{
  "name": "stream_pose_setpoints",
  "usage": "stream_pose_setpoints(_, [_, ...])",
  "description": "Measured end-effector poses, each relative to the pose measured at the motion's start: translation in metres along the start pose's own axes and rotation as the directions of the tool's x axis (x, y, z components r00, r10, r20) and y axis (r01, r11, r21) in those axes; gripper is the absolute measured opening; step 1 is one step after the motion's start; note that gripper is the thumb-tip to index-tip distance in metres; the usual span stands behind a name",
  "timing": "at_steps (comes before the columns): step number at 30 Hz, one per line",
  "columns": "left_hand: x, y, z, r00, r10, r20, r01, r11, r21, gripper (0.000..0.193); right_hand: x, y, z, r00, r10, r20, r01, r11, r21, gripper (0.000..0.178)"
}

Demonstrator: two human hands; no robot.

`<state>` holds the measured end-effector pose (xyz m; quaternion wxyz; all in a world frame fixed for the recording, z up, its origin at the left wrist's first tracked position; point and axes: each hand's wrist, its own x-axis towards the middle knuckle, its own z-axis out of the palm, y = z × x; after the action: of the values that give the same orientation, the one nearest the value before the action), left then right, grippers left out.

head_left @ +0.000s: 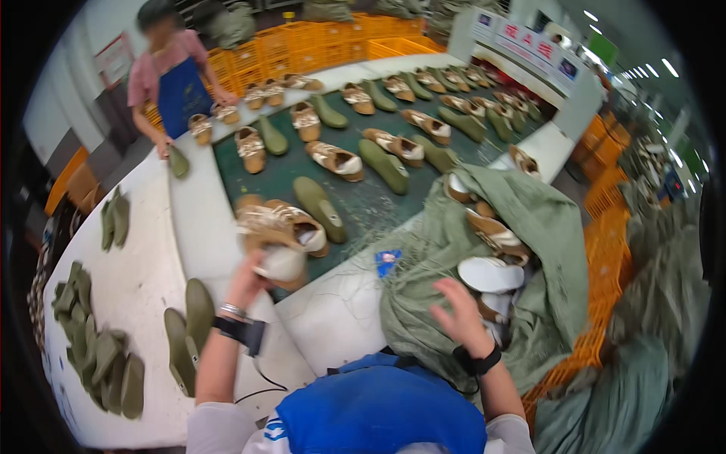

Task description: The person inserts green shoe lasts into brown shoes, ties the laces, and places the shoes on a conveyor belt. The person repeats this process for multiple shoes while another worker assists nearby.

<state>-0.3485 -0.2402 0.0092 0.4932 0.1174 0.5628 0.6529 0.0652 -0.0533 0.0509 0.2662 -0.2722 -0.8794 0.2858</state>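
My left hand (pixel 248 278) is closed on the heel end of a tan and white shoe (pixel 281 263), which is blurred. Just beyond it, another tan shoe (pixel 302 229) with white laces sits at the near edge of the green belt (pixel 355 210), beside an olive shoe last (pixel 320 209). My right hand (pixel 458 312) has its fingers spread and holds nothing. It hovers by an opened green woven sack (pixel 412 318), close to a white-soled shoe (pixel 490 275) lying sole up. More shoes lie in the sack's folds, partly hidden.
Pairs of shoes and lasts line the belt. Loose olive lasts (pixel 97 356) are heaped on the white table (pixel 144 265) at left. A co-worker (pixel 172 76) stands at the far left, one hand at a last (pixel 178 161). Orange crates (pixel 597 280) stand at right.
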Motion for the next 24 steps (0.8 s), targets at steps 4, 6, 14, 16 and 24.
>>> stream_pose_setpoints(4, [0.041, 0.044, -0.115, 0.803, -0.038, -0.595, -0.243, 0.890, -0.385, 0.066, -0.022, 0.087, -0.033, 0.954, 0.257, -0.157, -0.301, 0.833, -0.463, 0.057])
stream_pose_setpoints(6, [0.057, 0.030, -0.113, 0.822, 0.048, -0.567, -0.267, 0.912, -0.310, 0.055, -0.028, 0.121, -0.023, 0.945, 0.280, -0.172, -0.323, 0.695, -0.642, 0.059])
stream_pose_setpoints(14, [0.014, -0.044, 0.083, 0.977, -0.043, 0.210, -0.005, 0.974, 0.227, 0.029, 0.017, 0.157, -0.037, 0.853, 0.192, -0.486, -0.417, 0.810, -0.413, 0.014])
stream_pose_setpoints(16, [0.002, -0.042, 0.117, 0.944, -0.007, 0.330, -0.137, 0.901, 0.411, 0.034, 0.024, 0.134, -0.076, 0.777, 0.201, -0.597, -0.406, 0.885, -0.230, 0.014])
stream_pose_setpoints(24, [-0.017, -0.036, 0.200, 0.719, -0.061, 0.693, -0.121, 0.970, 0.212, 0.092, 0.035, 0.036, -0.057, 0.833, 0.541, -0.112, 0.015, 0.181, 0.983, 0.027])
